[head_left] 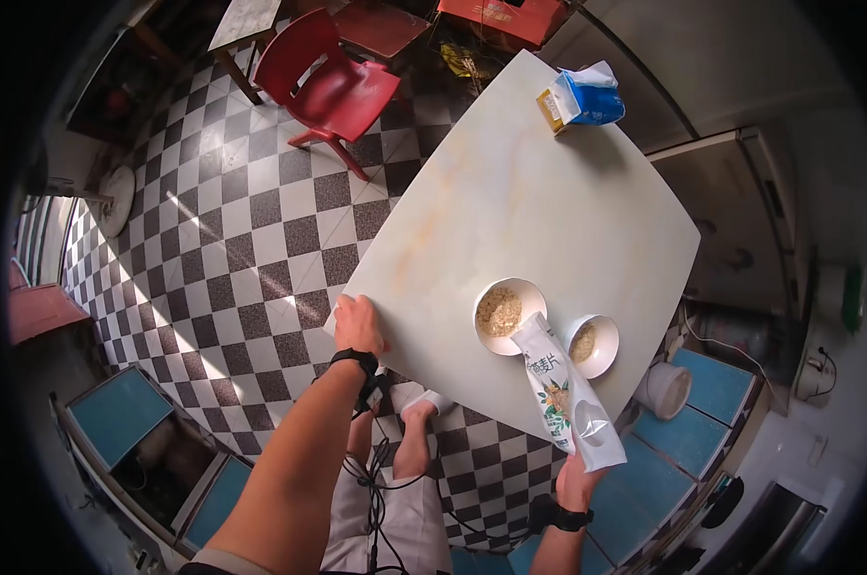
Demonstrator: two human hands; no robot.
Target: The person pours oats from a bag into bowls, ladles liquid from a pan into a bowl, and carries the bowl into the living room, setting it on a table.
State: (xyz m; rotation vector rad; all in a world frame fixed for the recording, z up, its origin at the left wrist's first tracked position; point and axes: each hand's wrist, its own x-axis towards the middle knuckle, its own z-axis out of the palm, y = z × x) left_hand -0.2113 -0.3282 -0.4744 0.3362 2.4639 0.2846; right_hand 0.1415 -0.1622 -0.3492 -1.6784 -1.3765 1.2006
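Note:
My right hand (pixel 577 484) grips the lower end of a white printed bag of oat flakes (pixel 560 398). The bag is tilted, and its far end reaches the rim of a white bowl (pixel 532 299) that has flakes in it. A second white bowl (pixel 603 359), also with some flakes, stands just right of the bag and is partly covered by it. At the left corner of the pale table (pixel 510 201), my left hand (pixel 359 324) is curled over the edge. Both bowls rest on this table.
A blue and white carton (pixel 587 96) stands at the table's far corner. A red chair (pixel 333 91) is on the checkered floor beyond the table. Right of the table are a white bucket (pixel 663 388) and blue tiles (pixel 711 388). Dark cables (pixel 376 479) hang before my legs.

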